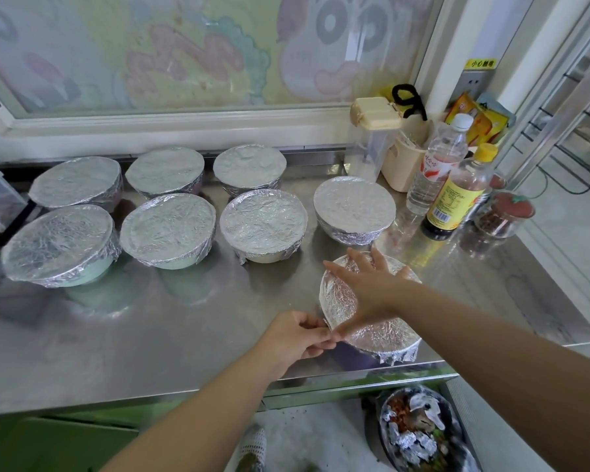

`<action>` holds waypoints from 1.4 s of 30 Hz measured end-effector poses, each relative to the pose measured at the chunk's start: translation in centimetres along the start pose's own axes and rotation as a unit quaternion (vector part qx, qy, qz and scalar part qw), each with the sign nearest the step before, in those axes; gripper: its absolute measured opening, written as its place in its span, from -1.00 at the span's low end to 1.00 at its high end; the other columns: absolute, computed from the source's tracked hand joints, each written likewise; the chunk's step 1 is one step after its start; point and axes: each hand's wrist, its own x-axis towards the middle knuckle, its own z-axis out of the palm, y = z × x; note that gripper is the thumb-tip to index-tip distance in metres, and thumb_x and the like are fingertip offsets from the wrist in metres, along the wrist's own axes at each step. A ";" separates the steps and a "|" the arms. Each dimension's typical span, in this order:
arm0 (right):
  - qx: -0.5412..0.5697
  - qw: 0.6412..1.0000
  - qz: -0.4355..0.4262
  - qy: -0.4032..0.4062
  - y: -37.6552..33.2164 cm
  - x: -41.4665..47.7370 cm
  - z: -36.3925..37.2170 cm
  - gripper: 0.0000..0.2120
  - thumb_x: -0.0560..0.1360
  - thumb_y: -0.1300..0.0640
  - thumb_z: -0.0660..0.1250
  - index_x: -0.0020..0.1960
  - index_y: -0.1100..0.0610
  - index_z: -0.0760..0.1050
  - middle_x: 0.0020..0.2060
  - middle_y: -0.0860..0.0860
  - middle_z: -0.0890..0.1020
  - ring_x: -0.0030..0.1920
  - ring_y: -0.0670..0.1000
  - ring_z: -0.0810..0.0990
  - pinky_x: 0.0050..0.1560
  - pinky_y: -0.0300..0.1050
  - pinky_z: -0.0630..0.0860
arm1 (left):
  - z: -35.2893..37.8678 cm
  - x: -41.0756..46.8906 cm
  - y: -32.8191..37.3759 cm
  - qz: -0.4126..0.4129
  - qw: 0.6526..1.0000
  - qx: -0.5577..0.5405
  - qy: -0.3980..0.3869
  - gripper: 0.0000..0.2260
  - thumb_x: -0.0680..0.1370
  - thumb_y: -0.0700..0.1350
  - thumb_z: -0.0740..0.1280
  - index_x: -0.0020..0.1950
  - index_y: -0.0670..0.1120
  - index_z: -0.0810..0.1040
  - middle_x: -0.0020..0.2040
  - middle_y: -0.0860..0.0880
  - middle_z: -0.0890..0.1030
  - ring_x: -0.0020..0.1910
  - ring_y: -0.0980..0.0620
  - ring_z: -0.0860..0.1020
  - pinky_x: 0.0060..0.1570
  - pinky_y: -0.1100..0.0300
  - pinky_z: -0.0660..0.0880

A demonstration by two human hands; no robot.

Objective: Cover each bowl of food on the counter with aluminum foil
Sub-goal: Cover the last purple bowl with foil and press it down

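Eight foil-covered bowls on steel bench (171,335). Seven sit beyond the nearest bowl (372,321), which stands at the front edge. Right hand (368,284) spread flat on its foil; left hand (297,338) pinches foil at its left rim.

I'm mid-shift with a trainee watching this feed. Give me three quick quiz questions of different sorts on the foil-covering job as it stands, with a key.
1. How many foil-covered bowls stand on the steel counter?
2. True or false: the right hand lies flat on top of the nearest bowl.
3. The left hand is: A) holding the yellow-capped bottle; B) pinching foil at the nearest bowl's rim; C) resting on the counter, away from every bowl.

Key: 1. Eight. 2. True. 3. B.
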 end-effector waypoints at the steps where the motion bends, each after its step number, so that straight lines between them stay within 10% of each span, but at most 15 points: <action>1: -0.003 1.000 0.000 0.001 0.0 0.0 0.0 0.34 0.06 -0.58 0.47 0.51 -0.40 -0.39 0.59 -0.06 -0.37 0.51 0.30 -0.50 0.35 0.69 -0.03 | 0.1 -0.1 0.3 -0.019 1.000 -0.022 0.003 -0.87 0.50 -0.29 0.47 -0.01 -0.21 0.56 -0.20 -0.13 0.72 -0.16 0.02 0.71 -0.21 0.27 0.57; 7: -0.008 1.000 0.000 0.008 0.0 0.0 0.1 0.35 0.06 -0.56 0.48 0.52 -0.39 -0.38 0.60 -0.05 -0.36 0.52 0.32 -0.48 0.35 0.70 -0.03 | -1.3 -0.7 3.9 -0.127 0.985 -0.049 -0.105 -0.88 0.63 -0.30 0.26 0.09 -0.29 0.57 -0.04 -0.23 0.69 -0.08 -0.06 0.70 -0.04 0.13 0.65; 11: -0.011 1.000 0.002 0.012 -0.2 0.0 0.1 0.33 0.09 -0.55 0.48 0.53 -0.38 -0.37 0.60 -0.05 -0.36 0.52 0.31 -0.47 0.32 0.73 -0.08 | -1.9 -1.1 5.8 -0.172 0.973 -0.025 -0.152 -0.71 0.67 -0.22 0.13 0.29 -0.33 0.50 0.24 -0.27 0.59 0.30 -0.19 0.55 0.33 -0.06 0.45; 22: -0.021 0.999 0.001 0.036 -0.2 -0.5 0.3 0.31 0.12 -0.52 0.49 0.55 -0.37 -0.33 0.61 -0.04 -0.34 0.55 0.30 -0.44 0.29 0.74 -0.17 | 0.0 -1.0 7.3 -0.223 0.946 -0.175 -0.155 -0.22 0.48 -0.08 0.19 0.59 -0.32 -0.08 0.57 -0.39 0.00 0.57 -0.35 0.02 0.55 -0.18 -0.08; 32: -0.011 0.999 0.005 0.040 -0.3 -0.5 0.5 0.30 0.12 -0.51 0.50 0.55 -0.39 -0.33 0.61 -0.05 -0.34 0.54 0.28 -0.46 0.28 0.74 -0.21 | 1.1 -1.4 7.3 -0.179 0.951 -0.200 -0.153 -0.14 0.42 -0.09 0.23 0.61 -0.23 -0.15 0.60 -0.30 -0.06 0.58 -0.28 0.04 0.52 -0.10 0.08; 36: -0.012 0.999 0.005 0.039 -0.4 -0.6 0.5 0.31 0.11 -0.51 0.50 0.56 -0.37 -0.32 0.61 -0.04 -0.34 0.54 0.29 -0.46 0.27 0.74 -0.22 | 1.3 -1.5 7.7 -0.178 0.957 -0.173 -0.149 -0.37 0.57 -0.07 0.14 0.59 -0.26 0.08 0.53 -0.34 0.24 0.48 -0.29 0.30 0.31 -0.07 0.38; 42: -0.023 0.999 0.004 0.044 -0.4 -0.6 0.6 0.32 0.10 -0.54 0.48 0.55 -0.38 -0.34 0.61 -0.04 -0.34 0.54 0.31 -0.43 0.26 0.75 -0.22 | 0.6 -1.4 8.1 -0.190 0.958 -0.156 -0.148 -0.45 0.63 -0.01 0.07 0.52 -0.34 0.23 0.45 -0.40 0.34 0.48 -0.33 0.29 0.51 -0.12 0.19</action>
